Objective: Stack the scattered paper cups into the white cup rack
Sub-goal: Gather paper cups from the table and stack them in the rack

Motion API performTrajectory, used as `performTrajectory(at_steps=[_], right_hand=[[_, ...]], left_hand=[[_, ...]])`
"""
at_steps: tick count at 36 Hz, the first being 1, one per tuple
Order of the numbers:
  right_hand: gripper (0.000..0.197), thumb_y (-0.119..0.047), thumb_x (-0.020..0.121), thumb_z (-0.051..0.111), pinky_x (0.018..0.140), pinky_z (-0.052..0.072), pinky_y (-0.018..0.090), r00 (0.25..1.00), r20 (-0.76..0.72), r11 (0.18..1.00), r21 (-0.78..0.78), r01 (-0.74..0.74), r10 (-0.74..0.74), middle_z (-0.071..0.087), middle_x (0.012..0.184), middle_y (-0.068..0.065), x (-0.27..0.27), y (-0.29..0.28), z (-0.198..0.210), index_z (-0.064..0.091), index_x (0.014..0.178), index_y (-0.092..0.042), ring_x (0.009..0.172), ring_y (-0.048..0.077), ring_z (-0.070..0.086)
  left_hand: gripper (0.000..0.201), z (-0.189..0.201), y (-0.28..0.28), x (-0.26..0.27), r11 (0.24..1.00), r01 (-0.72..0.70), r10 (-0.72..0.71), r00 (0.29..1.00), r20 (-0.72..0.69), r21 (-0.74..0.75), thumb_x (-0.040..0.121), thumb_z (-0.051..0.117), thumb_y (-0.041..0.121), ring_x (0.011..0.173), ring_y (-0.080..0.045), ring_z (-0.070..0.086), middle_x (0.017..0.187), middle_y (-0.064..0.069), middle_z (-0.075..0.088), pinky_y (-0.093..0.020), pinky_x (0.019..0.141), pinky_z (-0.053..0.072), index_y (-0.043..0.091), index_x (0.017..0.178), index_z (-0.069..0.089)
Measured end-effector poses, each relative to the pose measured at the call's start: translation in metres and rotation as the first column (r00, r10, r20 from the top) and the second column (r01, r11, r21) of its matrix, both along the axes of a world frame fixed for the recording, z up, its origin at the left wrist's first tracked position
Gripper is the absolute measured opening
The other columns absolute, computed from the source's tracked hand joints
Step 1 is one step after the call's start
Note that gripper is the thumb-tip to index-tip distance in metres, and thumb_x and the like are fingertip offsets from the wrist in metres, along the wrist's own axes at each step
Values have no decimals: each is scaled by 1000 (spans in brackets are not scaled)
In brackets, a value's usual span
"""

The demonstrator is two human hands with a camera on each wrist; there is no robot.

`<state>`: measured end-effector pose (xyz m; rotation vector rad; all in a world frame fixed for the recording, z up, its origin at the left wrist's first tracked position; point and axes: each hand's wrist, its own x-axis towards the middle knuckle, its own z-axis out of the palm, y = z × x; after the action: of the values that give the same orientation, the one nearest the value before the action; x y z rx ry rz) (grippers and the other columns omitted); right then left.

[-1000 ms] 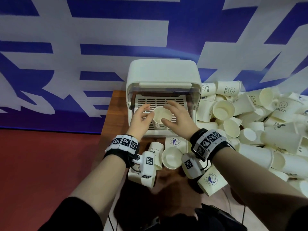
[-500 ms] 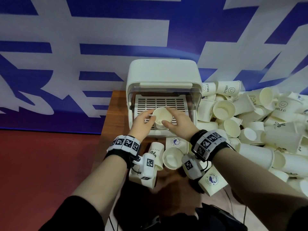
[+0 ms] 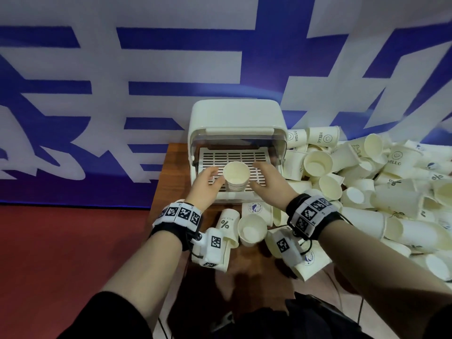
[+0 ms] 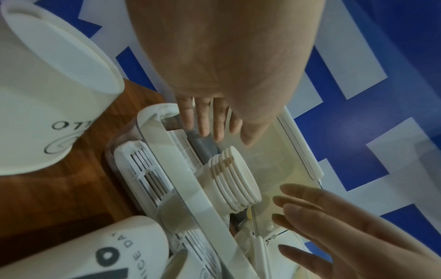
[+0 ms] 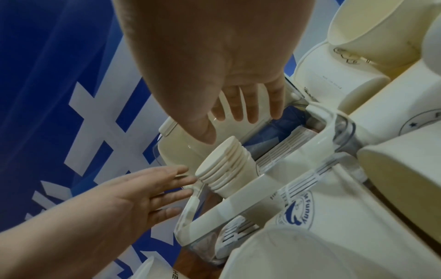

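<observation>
Head view, near to far: black sleeves, then both wrists w/ tag-marked bands, over a wooden table (image 3: 168, 182). Loose paper cups lie on their sides just under the wrists, e.g. a "%" cup (image 3: 226, 222) and an open-mouthed cup (image 3: 252, 230) beside it. Bigger pile of scattered cups (image 3: 367, 192) spreads to the right.

Past the wrists, the stack of nested cups (image 3: 236, 176) stands upright on the slatted tray at the front of the white cup rack (image 3: 234, 118), clear lid raised. Left hand (image 3: 206, 184) and right hand (image 3: 266, 178) flank the stack, fingers straight and spread, nothing held. Wrist views show a gap btwn fingertips and the cup rims on both sides; left thumb looks v. near the rim in head view, contact unclear.

Vs 0.5 s ago: both hands were closed in against the top cup; now they've let go and drawn slightly outward and back. Stack sits in the same spot on the tray. Loose cups unchanged.

Farthest back: blue-and-white banner (image 3: 220, 57) behind the rack, red floor at left.
</observation>
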<state>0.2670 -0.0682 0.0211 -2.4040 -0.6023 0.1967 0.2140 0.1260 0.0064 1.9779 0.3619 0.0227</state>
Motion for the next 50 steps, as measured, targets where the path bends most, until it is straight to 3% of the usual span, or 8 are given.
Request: performTrajectory(at_steps=[5, 11, 18, 25, 32, 39, 45, 50], right_hand=[[42, -19, 89, 58, 103, 33, 30, 998, 22, 998, -41, -56, 57, 47, 131, 11, -15, -9, 4, 49, 128, -6, 123, 23, 42], [37, -22, 88, 60, 102, 39, 35, 989, -10, 980, -133, -150, 150, 49, 130, 7, -37, -15, 4, 54, 123, -12, 121, 22, 47], [52, -34, 86, 62, 104, 37, 38, 978, -59, 950, -233, -210, 201, 44, 138, 4, -59, -19, -5, 49, 132, -15, 126, 22, 42], [76, -43, 81, 65, 108, 31, 47, 956, -147, 899, -328, -290, 255, 34, 146, 0, -66, -19, -17, 30, 145, -23, 131, 23, 36], [86, -49, 79, 66, 115, 21, 43, 933, -169, 840, -407, -359, 317, 19, 156, 3, -69, -19, -21, 21, 149, -25, 141, 23, 23], [78, -51, 84, 59, 109, 24, 39, 923, -138, 829, -409, -382, 358, 31, 148, 2, -73, -20, -33, 24, 148, -22, 133, 24, 33], [87, -60, 70, 43, 114, 7, 48, 922, -145, 809, -446, -384, 358, 36, 145, 0, -73, -18, -35, 27, 147, -23, 136, 19, 31], [80, -51, 76, 59, 115, 4, 51, 931, -145, 833, -418, -364, 335, 38, 142, -2, -72, -18, -23, 29, 145, -25, 134, 19, 33]], left_hand=[[41, 9, 3, -21, 992, 99, -98, 995, -26, 76, 95, 57, 23, 122, -18, 50, 132, -3, 52, -41, 104, 43, 13, 134, 48], [44, 12, 11, -51, 938, 234, -216, 972, -97, 255, 93, 60, 24, 119, -17, 51, 128, -3, 55, -30, 102, 41, 11, 133, 49], [47, 2, 29, -78, 850, 158, -106, 986, -131, 503, 91, 59, 25, 133, -23, 34, 143, -2, 42, -35, 109, 22, 17, 136, 45], [67, -7, 39, -89, 785, 82, -8, 992, -123, 614, 86, 65, 29, 139, -20, 22, 151, 1, 26, -36, 112, 16, 20, 144, 34], [81, -15, 44, -79, 769, 145, 17, 969, -246, 623, 83, 67, 38, 144, -21, 13, 157, 1, 14, -41, 114, 16, 23, 149, 22], [83, -28, 45, -78, 812, 181, 21, 941, -338, 555, 81, 71, 30, 136, -25, 28, 152, 0, 22, -45, 111, 23, 25, 149, 23], [78, -27, 46, -78, 818, 165, 24, 948, -318, 552, 83, 68, 18, 134, -27, 33, 149, -4, 30, -42, 110, 32, 23, 148, 26], [75, -17, 48, -80, 839, 159, 32, 940, -338, 521, 82, 67, 18, 133, -28, 35, 146, -5, 33, -42, 105, 36, 22, 146, 29]])
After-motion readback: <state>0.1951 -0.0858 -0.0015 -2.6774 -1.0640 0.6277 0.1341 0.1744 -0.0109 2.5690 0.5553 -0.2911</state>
